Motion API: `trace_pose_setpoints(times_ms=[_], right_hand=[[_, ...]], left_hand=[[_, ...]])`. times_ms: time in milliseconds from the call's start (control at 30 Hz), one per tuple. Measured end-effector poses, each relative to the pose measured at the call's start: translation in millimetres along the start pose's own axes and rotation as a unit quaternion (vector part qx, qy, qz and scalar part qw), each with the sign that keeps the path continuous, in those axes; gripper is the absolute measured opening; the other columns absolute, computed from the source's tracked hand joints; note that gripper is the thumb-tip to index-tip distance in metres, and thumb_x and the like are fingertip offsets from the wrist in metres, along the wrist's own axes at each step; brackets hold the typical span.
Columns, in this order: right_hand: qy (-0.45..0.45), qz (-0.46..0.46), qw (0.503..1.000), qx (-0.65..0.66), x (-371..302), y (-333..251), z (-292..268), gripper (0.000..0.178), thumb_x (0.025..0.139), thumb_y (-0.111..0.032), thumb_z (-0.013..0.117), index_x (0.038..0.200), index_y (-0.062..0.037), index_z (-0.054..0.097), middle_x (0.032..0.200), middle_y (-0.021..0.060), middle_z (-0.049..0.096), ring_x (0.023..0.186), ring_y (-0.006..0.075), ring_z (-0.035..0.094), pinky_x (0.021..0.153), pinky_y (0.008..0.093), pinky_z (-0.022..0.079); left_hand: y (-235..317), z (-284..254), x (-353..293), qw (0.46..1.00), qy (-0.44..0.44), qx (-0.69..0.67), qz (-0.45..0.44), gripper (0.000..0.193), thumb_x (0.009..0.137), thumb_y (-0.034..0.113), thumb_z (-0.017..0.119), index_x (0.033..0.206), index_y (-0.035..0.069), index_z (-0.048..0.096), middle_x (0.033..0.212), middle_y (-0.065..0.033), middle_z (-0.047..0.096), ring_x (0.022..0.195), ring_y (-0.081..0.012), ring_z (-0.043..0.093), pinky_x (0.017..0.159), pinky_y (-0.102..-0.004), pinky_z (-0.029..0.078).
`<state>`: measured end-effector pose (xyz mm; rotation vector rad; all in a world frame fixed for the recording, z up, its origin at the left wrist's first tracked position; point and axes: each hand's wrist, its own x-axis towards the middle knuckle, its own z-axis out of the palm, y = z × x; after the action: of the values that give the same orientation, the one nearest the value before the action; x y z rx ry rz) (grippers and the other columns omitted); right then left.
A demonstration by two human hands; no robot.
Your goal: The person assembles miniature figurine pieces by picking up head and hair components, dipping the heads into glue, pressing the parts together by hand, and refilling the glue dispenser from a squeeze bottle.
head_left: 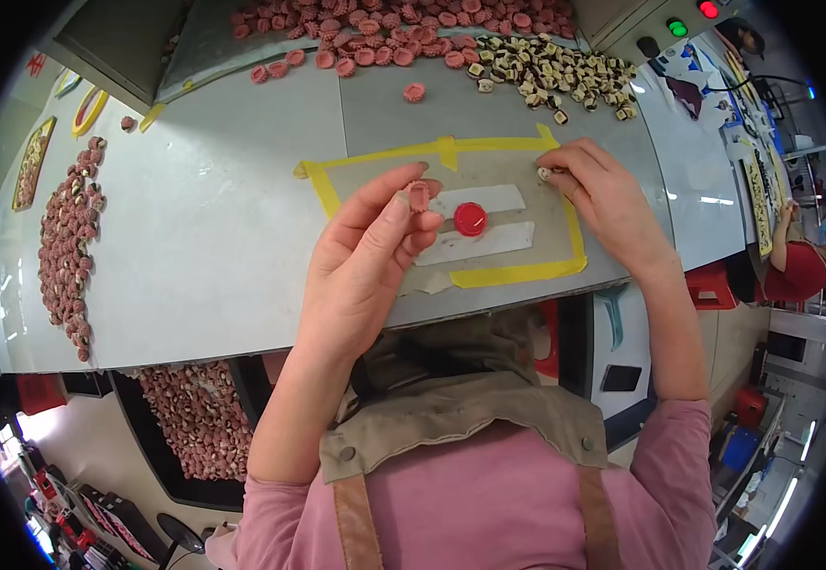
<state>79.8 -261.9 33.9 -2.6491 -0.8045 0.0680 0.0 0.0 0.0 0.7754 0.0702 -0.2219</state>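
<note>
Between the thumb and fingers of my left hand point(365, 247) is a small pink ridged cup-shaped piece point(419, 197), its hollow side facing me. My right hand point(603, 195) pinches a small cream-and-dark piece point(543, 174) at its fingertips, over the right yellow tape line. On the table between my hands lies a round red disc point(470, 219), flanked by two pale strips. Yellow tape point(518, 273) frames this area. A single pink piece point(414, 92) lies beyond the frame.
At the back are a heap of pink pieces point(365, 43) and a pile of cream-and-dark pieces point(556, 71). Joined pieces point(69, 242) line the left side. A black bin point(194, 427) of similar pieces stands below the table edge. Another person point(798, 271) is at far right.
</note>
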Motion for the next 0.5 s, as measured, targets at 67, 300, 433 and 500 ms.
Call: trace_pose_setpoints(times_ms=[67, 300, 433, 500], right_hand=[[0.031, 0.01, 0.999, 0.041, -0.8, -2.4, -1.4, 0.017, 0.087, -0.004, 0.059, 0.104, -0.002, 0.057, 0.1, 0.013, 0.057, 0.088, 0.0272, 0.059, 0.076, 0.0349, 0.049], [0.085, -0.087, 0.988, 0.092, 1.7, -43.4, -4.6, 0.014, 0.086, -0.003, 0.06, 0.1, -0.0013, 0.058, 0.095, 0.0129, 0.056, 0.085, 0.029, 0.057, 0.074, 0.0342, 0.048], [0.062, -0.145, 0.986, 0.048, -6.1, -46.2, -3.3, 0.017, 0.083, -0.005, 0.065, 0.098, -0.0031, 0.059, 0.091, 0.011, 0.056, 0.085, 0.0288, 0.057, 0.072, 0.0367, 0.048], [0.064, -0.152, 0.986, 0.037, -13.4, -44.5, -5.3, 0.018, 0.081, -0.005, 0.066, 0.098, -0.0035, 0.059, 0.089, 0.0105, 0.055, 0.084, 0.0288, 0.057, 0.072, 0.0374, 0.048]], left_hand=[[-0.1, 5.9, -1.0, 1.0, -0.004, 0.014, 0.013, 0.037, 0.098, 0.015, 0.053, 0.133, 0.003, 0.049, 0.121, -0.008, 0.058, 0.098, -0.0095, 0.058, 0.09, -0.0245, 0.046], [1.1, 25.7, 5.9, 0.996, 0.003, 0.073, 0.041, 0.034, 0.098, 0.014, 0.054, 0.13, 0.003, 0.051, 0.118, -0.0068, 0.059, 0.097, -0.0098, 0.059, 0.088, -0.0251, 0.047], [-6.5, 41.5, 1.0, 0.995, 0.01, 0.089, 0.054, 0.033, 0.097, 0.014, 0.055, 0.127, 0.001, 0.052, 0.118, -0.0075, 0.06, 0.1, -0.0123, 0.059, 0.089, -0.0266, 0.047], [-10.9, 50.5, -2.7, 0.994, 0.006, 0.096, 0.055, 0.033, 0.097, 0.012, 0.055, 0.128, 0.002, 0.052, 0.118, -0.0065, 0.06, 0.099, -0.0115, 0.059, 0.088, -0.0259, 0.047]])
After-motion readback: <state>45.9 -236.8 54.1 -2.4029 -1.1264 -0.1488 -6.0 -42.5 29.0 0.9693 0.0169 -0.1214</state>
